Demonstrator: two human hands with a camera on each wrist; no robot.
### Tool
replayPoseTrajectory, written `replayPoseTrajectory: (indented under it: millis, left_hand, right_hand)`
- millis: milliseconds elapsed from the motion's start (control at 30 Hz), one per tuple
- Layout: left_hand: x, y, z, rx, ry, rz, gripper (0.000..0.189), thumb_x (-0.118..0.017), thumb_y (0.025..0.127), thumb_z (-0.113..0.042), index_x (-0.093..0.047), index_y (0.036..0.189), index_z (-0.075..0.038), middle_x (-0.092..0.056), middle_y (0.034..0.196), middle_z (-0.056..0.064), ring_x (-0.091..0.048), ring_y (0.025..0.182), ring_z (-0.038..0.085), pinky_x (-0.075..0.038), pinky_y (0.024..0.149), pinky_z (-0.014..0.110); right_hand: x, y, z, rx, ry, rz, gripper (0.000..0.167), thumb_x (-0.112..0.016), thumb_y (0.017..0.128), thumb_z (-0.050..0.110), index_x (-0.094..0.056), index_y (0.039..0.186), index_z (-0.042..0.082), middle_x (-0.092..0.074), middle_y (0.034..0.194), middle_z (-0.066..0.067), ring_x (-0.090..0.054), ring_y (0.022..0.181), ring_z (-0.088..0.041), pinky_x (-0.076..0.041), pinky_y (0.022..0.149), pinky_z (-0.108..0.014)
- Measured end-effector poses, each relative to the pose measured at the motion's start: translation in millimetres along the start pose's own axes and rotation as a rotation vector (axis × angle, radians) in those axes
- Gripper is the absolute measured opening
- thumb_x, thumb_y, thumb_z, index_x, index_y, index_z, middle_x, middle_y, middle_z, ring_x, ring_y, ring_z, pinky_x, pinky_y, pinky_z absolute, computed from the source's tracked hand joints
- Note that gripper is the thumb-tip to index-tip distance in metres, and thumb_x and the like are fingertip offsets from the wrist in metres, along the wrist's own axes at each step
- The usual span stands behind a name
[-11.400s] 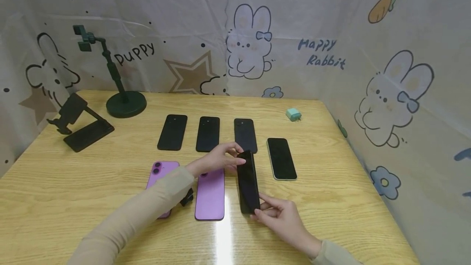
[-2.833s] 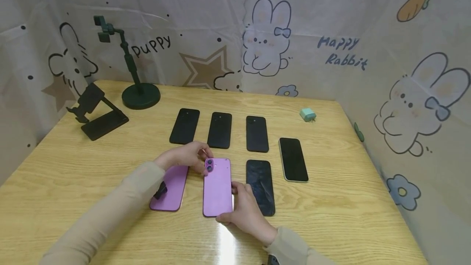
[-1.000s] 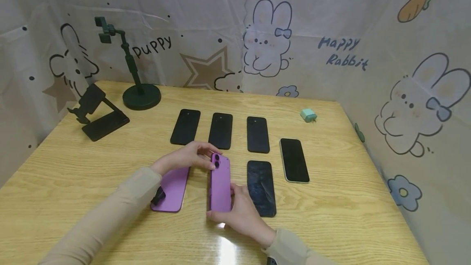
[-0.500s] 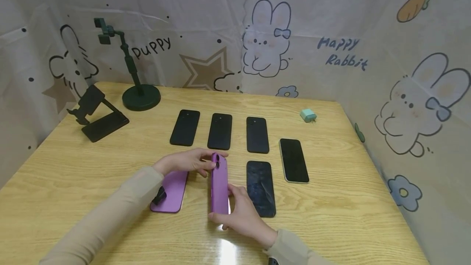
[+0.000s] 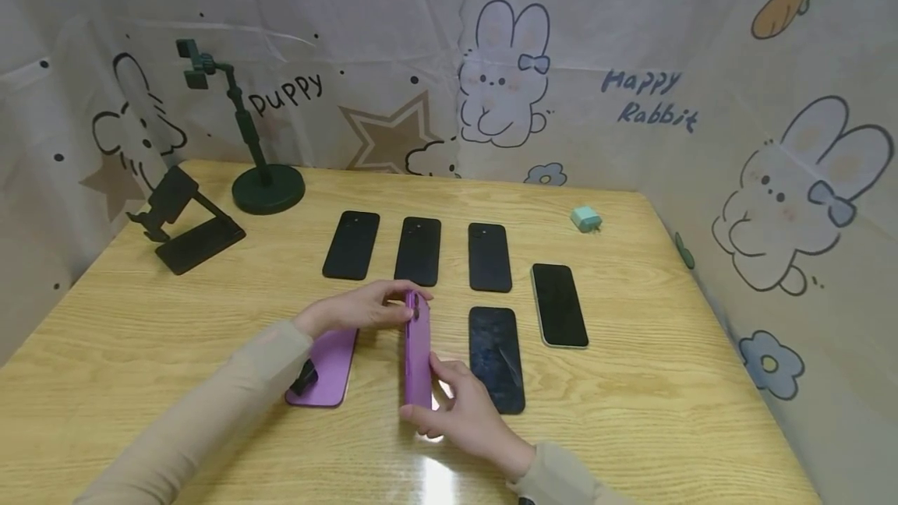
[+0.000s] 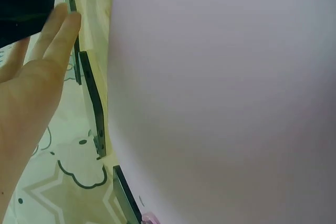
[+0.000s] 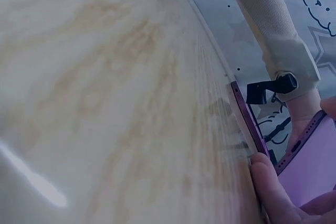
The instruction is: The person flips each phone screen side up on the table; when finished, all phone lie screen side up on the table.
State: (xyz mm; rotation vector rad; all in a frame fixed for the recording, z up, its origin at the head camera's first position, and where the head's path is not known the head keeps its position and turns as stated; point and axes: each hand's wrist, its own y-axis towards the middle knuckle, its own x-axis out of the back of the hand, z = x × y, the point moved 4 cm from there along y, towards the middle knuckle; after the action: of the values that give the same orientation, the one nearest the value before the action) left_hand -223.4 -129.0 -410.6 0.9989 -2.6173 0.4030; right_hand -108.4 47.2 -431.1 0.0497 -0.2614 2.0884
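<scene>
A purple phone [image 5: 418,357] stands tilted up on its long edge between both hands, its camera end away from me. My left hand [image 5: 361,306] pinches the far end, thumb at the cameras. At the near end my right hand [image 5: 466,415] grips it by thumb and fingers. In the left wrist view, the phone's dark screen side [image 6: 26,3] shows beside the left fingers. The right wrist view shows its purple back [image 7: 315,166] and bottom edge. Left of it a second purple phone [image 5: 333,365] lies flat, partly hidden by the left forearm.
A dark, glossy-faced phone [image 5: 496,361] lies just right of the hands, and a pale-edged phone [image 5: 560,306] beyond it. Three black phones [image 5: 351,245] form a back row. A black folding stand [image 5: 199,244], a green phone stand [image 5: 268,189] and a mint charger [image 5: 585,218] stand farther off.
Earlier both hands held the dark phone, which now lies flat. The purple phone, then flat, has since been taken up and turned from back-facing onto its edge.
</scene>
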Motion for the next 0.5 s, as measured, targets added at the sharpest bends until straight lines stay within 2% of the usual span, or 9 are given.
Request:
replayPoseTrajectory:
  millis: [67,133,267,400,500]
  left_hand:
    - [0.1,-0.1,-0.5,-0.013,0.003,-0.015,0.051,-0.053,0.098,-0.036,-0.046,0.140,-0.009,-0.049,0.140,0.015,-0.044,0.127,0.028,-0.035,0.107,0.046]
    - [-0.4,-0.2,-0.8,-0.004,-0.036,-0.018,0.052,-0.053,0.097,-0.036,-0.046,0.140,-0.008,-0.048,0.139,0.017,-0.047,0.122,0.028,-0.040,0.104,0.044]
    - [-1.8,0.0,-1.1,0.031,-0.085,-0.027,0.047,-0.053,0.098,-0.034,-0.047,0.136,-0.007,-0.049,0.129,0.016,-0.054,0.109,0.023,-0.049,0.093,0.036]
    - [-3.9,-0.1,-1.0,0.046,-0.138,-0.023,0.043,-0.053,0.098,-0.033,-0.048,0.131,-0.005,-0.047,0.122,0.017,-0.058,0.102,0.021,-0.052,0.088,0.036]
    - [-5.7,0.0,-0.7,0.051,-0.194,-0.018,0.047,-0.054,0.097,-0.036,-0.047,0.130,-0.004,-0.045,0.122,0.019,-0.062,0.100,0.022,-0.055,0.087,0.039]
  right_hand:
    - [0.1,-1.3,0.7,0.018,0.029,0.002,0.077,-0.073,0.085,0.023,-0.032,0.146,0.000,-0.046,0.125,-0.019,-0.069,0.064,-0.021,-0.057,0.056,-0.029]
    - [0.2,-2.4,1.5,0.036,0.036,0.003,0.072,-0.072,0.087,0.022,-0.035,0.145,-0.002,-0.048,0.132,-0.021,-0.070,0.067,-0.022,-0.057,0.057,-0.028]
    - [1.3,-3.6,2.4,0.053,-0.021,0.003,0.064,-0.070,0.089,0.023,-0.042,0.141,0.000,-0.052,0.137,-0.021,-0.071,0.069,-0.019,-0.057,0.056,-0.027]
    - [3.0,-6.3,4.3,0.074,-0.083,-0.007,0.056,-0.069,0.089,0.025,-0.049,0.136,0.001,-0.057,0.131,-0.020,-0.072,0.075,-0.015,-0.056,0.059,-0.023]
    - [3.9,-9.7,7.6,0.090,-0.119,-0.026,0.051,-0.070,0.088,0.026,-0.055,0.131,0.003,-0.066,0.115,-0.020,-0.071,0.072,-0.014,-0.051,0.052,-0.018]
